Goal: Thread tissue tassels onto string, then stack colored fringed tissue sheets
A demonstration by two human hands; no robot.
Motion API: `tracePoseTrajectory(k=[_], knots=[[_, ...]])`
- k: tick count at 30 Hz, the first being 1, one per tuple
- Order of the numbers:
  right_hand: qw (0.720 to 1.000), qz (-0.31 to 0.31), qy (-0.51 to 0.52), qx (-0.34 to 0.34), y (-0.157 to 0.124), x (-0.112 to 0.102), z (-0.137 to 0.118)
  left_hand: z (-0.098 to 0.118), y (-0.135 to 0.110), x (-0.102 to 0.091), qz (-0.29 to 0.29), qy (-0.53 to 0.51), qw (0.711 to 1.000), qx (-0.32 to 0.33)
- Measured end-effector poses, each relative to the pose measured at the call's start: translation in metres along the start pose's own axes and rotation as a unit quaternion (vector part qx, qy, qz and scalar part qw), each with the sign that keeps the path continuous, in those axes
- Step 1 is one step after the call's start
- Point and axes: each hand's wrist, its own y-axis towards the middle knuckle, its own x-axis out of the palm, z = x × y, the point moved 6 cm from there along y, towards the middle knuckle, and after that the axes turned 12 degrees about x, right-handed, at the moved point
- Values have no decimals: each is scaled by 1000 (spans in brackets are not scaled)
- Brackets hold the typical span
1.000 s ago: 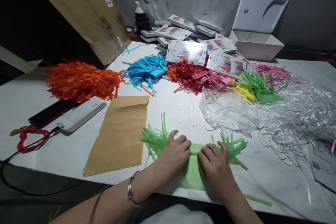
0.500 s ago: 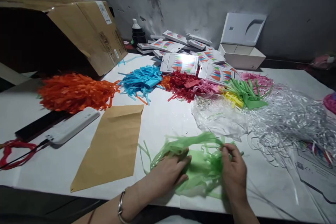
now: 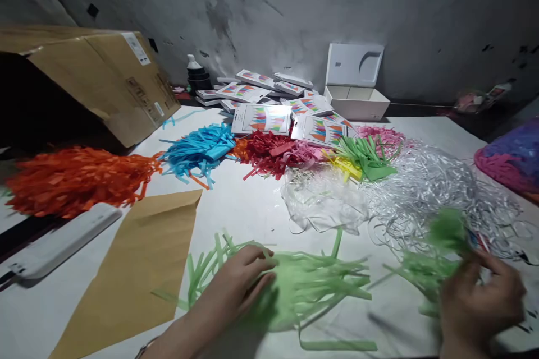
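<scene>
Head view: green fringe paper (image 3: 307,286) lies on the tabletop (image 3: 252,207), beside a brown envelope (image 3: 138,269).
Left hand (image 3: 236,280): flat, pressing the fringe paper.
Right hand (image 3: 480,303): blurred, closed on a green tuft (image 3: 425,269).

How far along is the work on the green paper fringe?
Done: orange fringe, blue fringe and red fringe lie in separate piles at the back. In hand: the left hand presses on the green fringe; the right hand holds a blurred green bunch apart from it. To do: the green fringe lies spread and loose.

Green fringed paper (image 3: 311,289) lies flat, strands splayed.
</scene>
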Motion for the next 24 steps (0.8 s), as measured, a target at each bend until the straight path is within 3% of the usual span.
tracePoseTrajectory(k=[2, 4, 5, 8, 10, 13, 16, 19, 22, 24], knots=[[987, -46, -22, -153, -12, 13, -37, 13, 27, -9, 58, -63, 996, -19], [930, -143, -30, -338, -36, 31, -80, 25, 55, -8, 104, -117, 987, -27], [901, -174, -26, -396, -47, 38, -98, 29, 68, -3, 108, -145, 983, -27], [869, -199, 5, -452, -64, 49, -133, 29, 95, 29, 34, -275, 958, -73], [872, -205, 41, -443, -66, 53, -141, 21, 98, 54, -22, -387, 908, -161], [889, -209, 119, -390, -60, 57, -140, 10, 90, 76, -45, -527, 798, -287], [903, -228, 209, -297, -55, 62, -134, 11, 87, 79, -41, -592, 743, -310], [905, -277, 267, -181, -59, 74, -127, 12, 91, 76, 7, -601, 742, -295], [907, -282, 290, -120, -68, 83, -121, 8, 95, 76, 70, -562, 773, -285], [909, -272, 300, -104, -72, 87, -118, 6, 97, 77, 67, -527, 802, -272]])
